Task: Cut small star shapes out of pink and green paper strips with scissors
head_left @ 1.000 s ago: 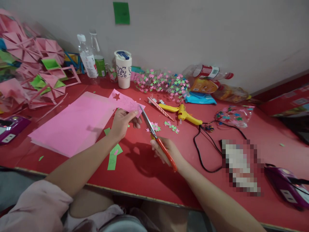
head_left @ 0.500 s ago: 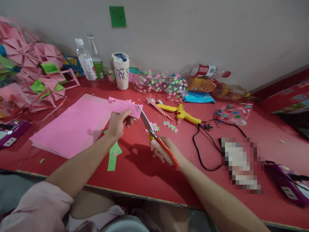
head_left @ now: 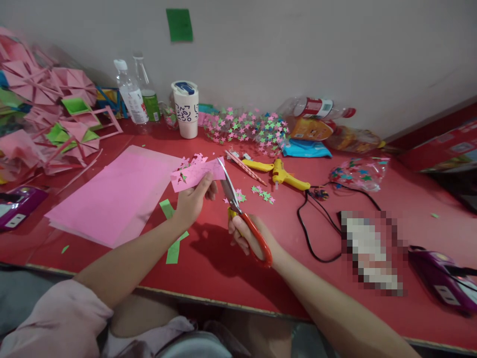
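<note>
While left fingers clamp holed pink paper strip, right fingers grip red-handled scissors

Pink sheets lie stacked on that red table. A yellow glue gun rests near small paper stars.

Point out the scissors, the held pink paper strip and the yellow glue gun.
Scissors (head_left: 235, 206): head view, at the pivot between blades and handles.
Pink paper strip (head_left: 196, 175): head view, on its face, left of the thumb.
Yellow glue gun (head_left: 283, 176): head view, on its body.
</note>
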Tool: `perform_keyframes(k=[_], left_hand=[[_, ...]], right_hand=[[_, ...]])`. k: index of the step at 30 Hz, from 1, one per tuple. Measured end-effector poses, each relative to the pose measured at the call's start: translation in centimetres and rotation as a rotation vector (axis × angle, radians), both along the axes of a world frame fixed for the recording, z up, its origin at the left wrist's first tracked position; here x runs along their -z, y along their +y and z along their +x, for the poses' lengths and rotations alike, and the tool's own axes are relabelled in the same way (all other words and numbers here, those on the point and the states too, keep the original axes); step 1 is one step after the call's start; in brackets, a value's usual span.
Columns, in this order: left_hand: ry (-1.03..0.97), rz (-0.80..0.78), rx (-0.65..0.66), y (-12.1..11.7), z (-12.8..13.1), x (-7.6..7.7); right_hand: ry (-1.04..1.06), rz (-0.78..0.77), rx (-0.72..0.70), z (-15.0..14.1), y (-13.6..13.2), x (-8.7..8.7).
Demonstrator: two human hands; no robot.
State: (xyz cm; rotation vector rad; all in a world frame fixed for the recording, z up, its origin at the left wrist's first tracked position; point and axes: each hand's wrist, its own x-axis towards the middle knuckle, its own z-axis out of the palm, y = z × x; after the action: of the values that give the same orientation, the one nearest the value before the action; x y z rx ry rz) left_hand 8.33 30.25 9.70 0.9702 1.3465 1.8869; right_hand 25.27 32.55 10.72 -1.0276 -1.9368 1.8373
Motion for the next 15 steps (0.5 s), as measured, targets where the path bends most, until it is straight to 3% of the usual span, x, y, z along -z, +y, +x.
perform_keyframes(k=[15], left_hand=[[0.015, 0.025, 0.022, 0.0, -0.3, -0.07]], right_hand=[[-0.023, -0.02, 0.013, -0.11, 0.02, -0.16]])
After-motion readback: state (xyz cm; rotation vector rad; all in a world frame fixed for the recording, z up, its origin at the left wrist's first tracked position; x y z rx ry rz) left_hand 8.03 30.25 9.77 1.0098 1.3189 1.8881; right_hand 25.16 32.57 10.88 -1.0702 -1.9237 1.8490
